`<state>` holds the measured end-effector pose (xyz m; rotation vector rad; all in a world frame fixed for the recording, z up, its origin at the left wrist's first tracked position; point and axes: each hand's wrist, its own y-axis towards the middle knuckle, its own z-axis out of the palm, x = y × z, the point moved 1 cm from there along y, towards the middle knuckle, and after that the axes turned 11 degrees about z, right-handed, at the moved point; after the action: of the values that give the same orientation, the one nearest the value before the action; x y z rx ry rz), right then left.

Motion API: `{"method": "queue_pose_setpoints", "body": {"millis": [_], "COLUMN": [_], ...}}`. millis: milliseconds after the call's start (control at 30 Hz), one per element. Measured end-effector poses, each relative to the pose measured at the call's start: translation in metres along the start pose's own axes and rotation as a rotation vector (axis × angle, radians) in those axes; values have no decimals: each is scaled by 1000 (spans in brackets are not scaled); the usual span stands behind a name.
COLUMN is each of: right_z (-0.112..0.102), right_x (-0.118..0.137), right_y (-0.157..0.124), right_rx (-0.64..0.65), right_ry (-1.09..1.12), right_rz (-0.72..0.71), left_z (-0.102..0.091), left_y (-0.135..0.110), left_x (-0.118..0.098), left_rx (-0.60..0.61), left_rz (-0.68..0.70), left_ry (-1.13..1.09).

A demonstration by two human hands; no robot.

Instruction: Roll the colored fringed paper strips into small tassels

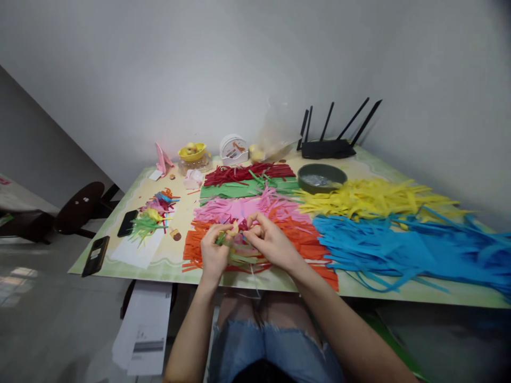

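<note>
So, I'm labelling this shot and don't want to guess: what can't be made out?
All in the head view:
Strips in hand: gripped ends covered by the left hand.
Whether the right hand pinches any: hidden by the hand itself.
Blue strips: cut off by the right edge.
Bowl: clear contents too blurred to name.
Papers: far ends hidden under the table, print too small to read.

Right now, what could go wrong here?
Brown phone lies by the front edge of the table; a bump could knock it off.

Bunch of strips at the left hand and right hand sits above the orange strips; ends might tangle.

Blue strips meet the yellow strips; these may snag.
</note>
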<state>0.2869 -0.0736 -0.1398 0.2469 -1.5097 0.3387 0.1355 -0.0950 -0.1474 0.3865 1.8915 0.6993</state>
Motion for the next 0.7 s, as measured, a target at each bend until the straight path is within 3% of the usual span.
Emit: {"method": "queue_pose_setpoints", "body": {"millis": [267,400,633,700], "right_z": [-2,-1,-9,-14], "right_x": [-8,-10,-10,-11], "right_y": [5,5,10,14], "right_rx": [-43,34,-80,-33], "right_ry": [0,31,42,65], "right_rz": [-10,7,-38,9], "left_z": [0,1,2,2], "left_y": [-5,-5,-8,-10], "left_x": [2,-1,-1,3], "left_rx": [119,147,236,259], "left_rz": [181,198,252,260], "left_ry": [322,450,418,376]}}
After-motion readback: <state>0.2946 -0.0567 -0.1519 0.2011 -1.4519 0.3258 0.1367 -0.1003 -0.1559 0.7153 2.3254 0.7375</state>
